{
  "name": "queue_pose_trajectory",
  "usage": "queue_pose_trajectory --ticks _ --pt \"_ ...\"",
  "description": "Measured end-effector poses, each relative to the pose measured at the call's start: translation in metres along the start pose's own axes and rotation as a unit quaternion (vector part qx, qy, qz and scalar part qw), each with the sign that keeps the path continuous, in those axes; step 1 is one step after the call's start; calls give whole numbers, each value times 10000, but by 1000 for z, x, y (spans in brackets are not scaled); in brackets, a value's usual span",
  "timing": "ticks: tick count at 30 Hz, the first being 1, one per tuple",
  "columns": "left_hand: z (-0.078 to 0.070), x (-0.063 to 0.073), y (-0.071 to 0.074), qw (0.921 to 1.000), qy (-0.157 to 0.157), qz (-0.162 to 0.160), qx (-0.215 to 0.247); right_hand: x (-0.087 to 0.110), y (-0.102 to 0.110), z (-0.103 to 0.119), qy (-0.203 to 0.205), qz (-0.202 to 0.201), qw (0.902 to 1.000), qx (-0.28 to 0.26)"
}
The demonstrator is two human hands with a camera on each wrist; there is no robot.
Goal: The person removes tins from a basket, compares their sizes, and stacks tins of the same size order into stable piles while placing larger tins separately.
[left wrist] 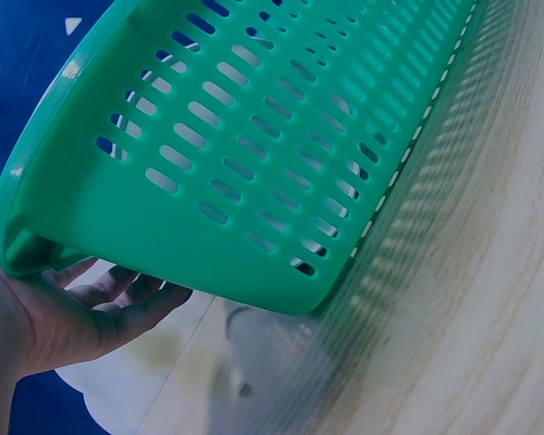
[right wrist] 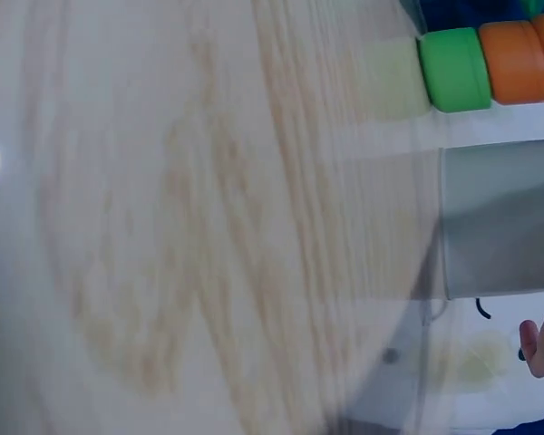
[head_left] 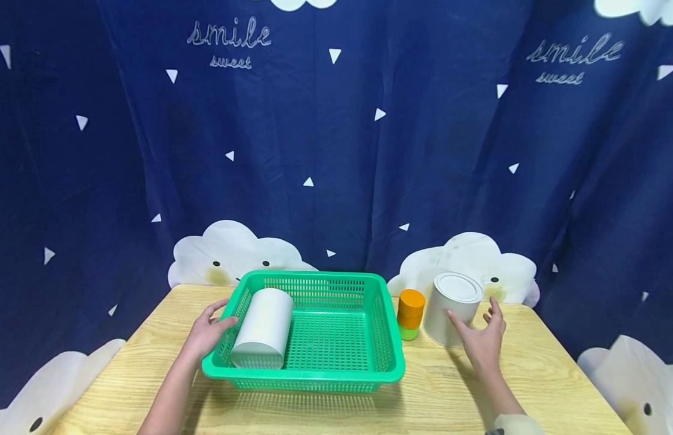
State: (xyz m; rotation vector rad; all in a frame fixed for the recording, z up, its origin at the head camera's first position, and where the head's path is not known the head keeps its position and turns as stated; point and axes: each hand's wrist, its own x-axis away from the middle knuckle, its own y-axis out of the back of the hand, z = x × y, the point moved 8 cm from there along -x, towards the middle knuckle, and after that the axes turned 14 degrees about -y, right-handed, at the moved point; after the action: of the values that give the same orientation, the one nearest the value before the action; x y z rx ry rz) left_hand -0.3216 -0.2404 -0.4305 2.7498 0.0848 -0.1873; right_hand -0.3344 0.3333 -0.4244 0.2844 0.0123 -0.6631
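Observation:
My left hand (head_left: 206,332) grips the left rim of a green plastic basket (head_left: 347,376), thumb over the edge. In the left wrist view, its fingers (left wrist: 136,308) curl under the basket's rim. A plain white cylinder (head_left: 264,326) lies on its side along the basket's left part. My right hand (head_left: 484,341) reaches to a white lidded can (head_left: 450,308) that stands upright on the table. Its thumb overlaps the can's front, while the other fingers spread apart beyond the can's right side. Only the tip of one finger (right wrist: 529,340) and a bit of that hand show in the right wrist view.
Between basket and can stands a small stack (head_left: 410,311), orange above and light green at the bottom. The light wooden table (head_left: 423,405) ends at the back against a dark blue curtain (head_left: 336,139) printed with clouds and white triangles.

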Motion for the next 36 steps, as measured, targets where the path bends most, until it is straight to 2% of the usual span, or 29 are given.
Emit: queue_pose_trajectory --ticks 9,17,25,30,36 --pt "-2 2 1 10000 52 -5 8 10 22 19 331 -424 9982 -249" --pt "0 2 3 10000 69 3 -52 24 27 48 647 -440 9957 -493" --pt "0 2 2 10000 30 28 -88 43 16 82 932 -148 9930 -715" --pt "0 2 2 10000 22 20 -93 54 4 99 891 179 9921 -869" --pt "-2 1 0 10000 -32 2 -54 66 -15 112 775 677 9929 -604"
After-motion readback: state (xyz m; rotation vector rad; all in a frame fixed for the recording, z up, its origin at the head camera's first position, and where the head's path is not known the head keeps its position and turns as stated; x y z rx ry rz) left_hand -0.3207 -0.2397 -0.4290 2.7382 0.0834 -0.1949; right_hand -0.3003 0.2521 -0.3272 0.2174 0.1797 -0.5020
